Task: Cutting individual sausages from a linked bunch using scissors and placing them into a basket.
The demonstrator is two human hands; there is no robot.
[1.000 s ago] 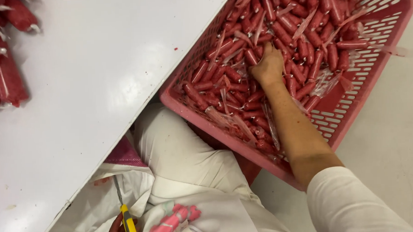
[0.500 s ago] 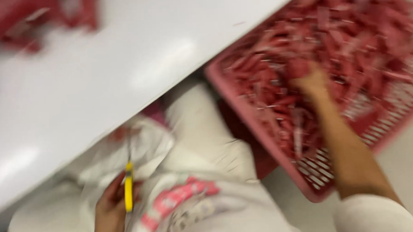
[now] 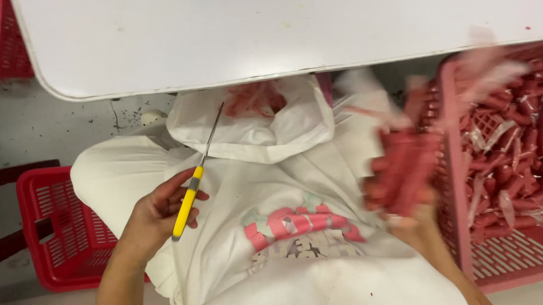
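My left hand (image 3: pixel 155 218) rests on my lap and grips yellow-handled scissors (image 3: pixel 192 184), whose thin blades point up toward a white plastic bag (image 3: pixel 265 131). My right hand (image 3: pixel 419 218) is blurred by motion and holds a bunch of red wrapped sausages (image 3: pixel 401 169) in the air, just left of the pink basket (image 3: pixel 458 164). That basket holds several more red sausages (image 3: pixel 524 155) in clear wrappers. The white bag lies open on my lap under the table edge, with reddish scraps inside it.
A white table (image 3: pixel 249 33) spans the top of the view. A red plastic basket (image 3: pixel 57 232) stands on the floor at my left. Another red basket (image 3: pixel 0 41) shows at the top left corner. Grey floor lies between them.
My right hand has lifted a bunch of sausages out of the pink basket and brought it toward my lap. The view has swung down and left, away from the tabletop.
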